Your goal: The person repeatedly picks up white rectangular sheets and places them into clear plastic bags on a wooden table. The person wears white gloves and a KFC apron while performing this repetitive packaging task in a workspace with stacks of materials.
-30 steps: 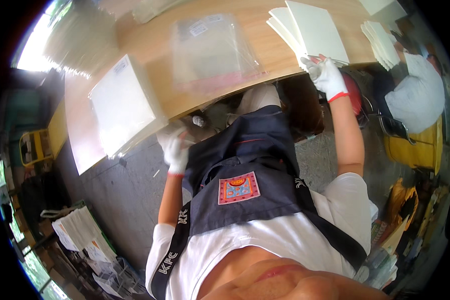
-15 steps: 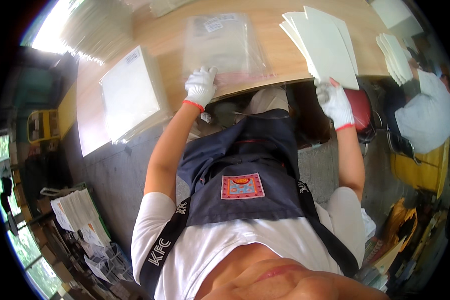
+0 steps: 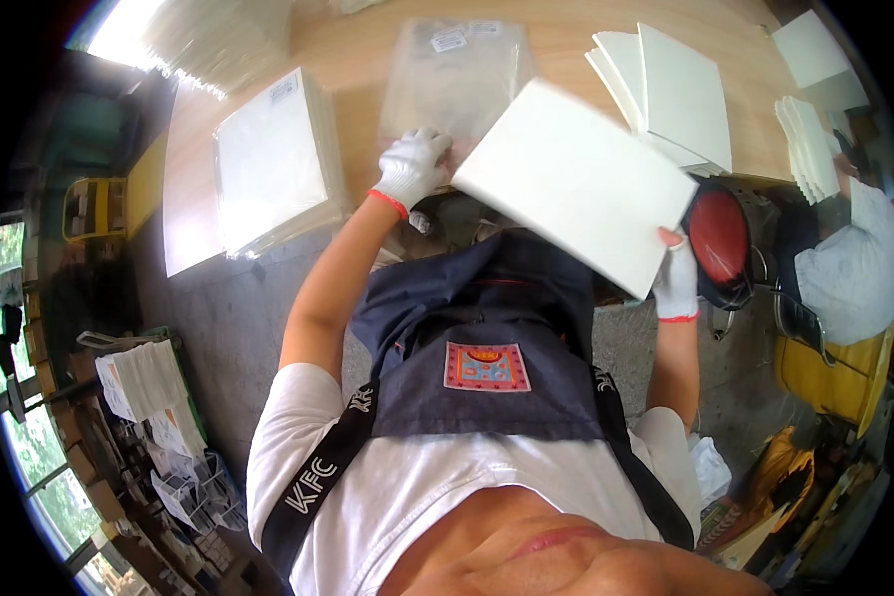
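My right hand [image 3: 676, 278], in a white glove with a red cuff, grips a flat white board [image 3: 581, 184] by its near right corner, thumb on top. The board is tilted in the air over the table's near edge, its far left corner close to my left hand [image 3: 414, 164]. That hand, gloved too, has its fingers curled at the near edge of a clear plastic bag [image 3: 457, 79], the top one of a flat pile with small white labels; its fingertips are partly hidden. Right of the bags stands a stack of white boards [image 3: 685, 99], slightly fanned.
Plastic-wrapped boards [image 3: 273, 164] are piled on the table [image 3: 353, 60] at left, with a taller wrapped pile [image 3: 219, 35] behind. On the right are a red-seated chair [image 3: 717, 233], more white boards [image 3: 805, 149] and another person's sleeve [image 3: 844, 253]. A loaded rack [image 3: 154, 397] stands lower left.
My right hand has drawn a white board off the right stack and swung it left and nearer to me, towards the bags. My left hand stays at the bag's edge, its fingers more curled.
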The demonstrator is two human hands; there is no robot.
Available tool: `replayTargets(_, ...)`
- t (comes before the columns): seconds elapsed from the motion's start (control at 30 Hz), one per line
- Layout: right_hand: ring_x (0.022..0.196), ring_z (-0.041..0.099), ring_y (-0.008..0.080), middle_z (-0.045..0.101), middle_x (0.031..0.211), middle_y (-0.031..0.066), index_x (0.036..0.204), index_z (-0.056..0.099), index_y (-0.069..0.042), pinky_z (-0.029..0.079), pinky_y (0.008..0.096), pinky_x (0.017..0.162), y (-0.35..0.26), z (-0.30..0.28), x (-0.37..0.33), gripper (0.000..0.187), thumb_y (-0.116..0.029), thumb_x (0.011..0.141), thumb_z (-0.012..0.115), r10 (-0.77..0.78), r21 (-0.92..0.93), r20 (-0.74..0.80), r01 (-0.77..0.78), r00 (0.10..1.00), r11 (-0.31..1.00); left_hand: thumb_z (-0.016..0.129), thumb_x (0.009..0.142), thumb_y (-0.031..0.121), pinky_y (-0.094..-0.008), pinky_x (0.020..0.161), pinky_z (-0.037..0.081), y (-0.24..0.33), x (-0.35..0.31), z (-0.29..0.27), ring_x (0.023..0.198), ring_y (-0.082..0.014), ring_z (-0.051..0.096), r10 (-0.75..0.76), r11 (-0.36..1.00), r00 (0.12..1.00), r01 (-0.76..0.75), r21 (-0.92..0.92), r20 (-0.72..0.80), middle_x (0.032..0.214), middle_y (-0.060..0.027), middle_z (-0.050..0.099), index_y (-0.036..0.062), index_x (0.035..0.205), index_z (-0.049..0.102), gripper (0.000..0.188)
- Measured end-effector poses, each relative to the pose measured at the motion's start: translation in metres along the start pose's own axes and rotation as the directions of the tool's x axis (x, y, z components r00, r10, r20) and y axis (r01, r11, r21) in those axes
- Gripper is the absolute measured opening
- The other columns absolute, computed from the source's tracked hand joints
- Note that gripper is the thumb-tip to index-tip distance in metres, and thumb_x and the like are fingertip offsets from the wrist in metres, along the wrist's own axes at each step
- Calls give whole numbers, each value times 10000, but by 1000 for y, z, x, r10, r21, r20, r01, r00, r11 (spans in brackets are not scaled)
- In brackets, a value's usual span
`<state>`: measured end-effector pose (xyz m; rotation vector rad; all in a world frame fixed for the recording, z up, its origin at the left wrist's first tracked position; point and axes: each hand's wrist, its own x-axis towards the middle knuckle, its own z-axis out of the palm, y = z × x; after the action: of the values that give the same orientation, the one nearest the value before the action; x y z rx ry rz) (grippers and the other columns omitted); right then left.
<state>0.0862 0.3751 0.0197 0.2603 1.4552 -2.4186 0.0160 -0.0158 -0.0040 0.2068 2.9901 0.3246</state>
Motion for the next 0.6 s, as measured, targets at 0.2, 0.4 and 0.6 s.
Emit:
replayTargets(0.2, 776, 626, 150, 636, 1013, 110, 1263, 466, 36, 512, 252, 660, 44, 14, -6, 547, -252, 812, 583, 373, -37, 178, -372, 911, 927, 608, 750, 133, -428, 787, 511, -2, -8, 6, 1027, -302, 556, 88, 996, 985, -89, 2, -151, 1051, -81, 580, 148, 1037, 597, 287)
replayTargets(0.4, 506, 558, 67, 636, 937, 85, 1257, 452, 33, 398, 187, 362, 46, 11, -11, 521, -220, 816, 570, 309, 3, 171, -314, 936, 949, 604, 700, 80, -398, 771, 513, -20, -3, 20, 1014, -291, 557, 83, 997, 982, -83, 5, -171, 1053, -54, 576, 143, 1011, 585, 318)
replayTargets(0.6, 502, 542, 79, 622, 912, 69, 1203, 473, -9, 368, 189, 343, 72, 21, 4, 437, -197, 827, 592, 234, 127, -5, -231, 972, 965, 576, 730, 62, -393, 728, 505, -26, -21, 23, 946, -263, 580, 40, 997, 914, -66, -51, -403, 979, -56, 599, 142, 935, 605, 222)
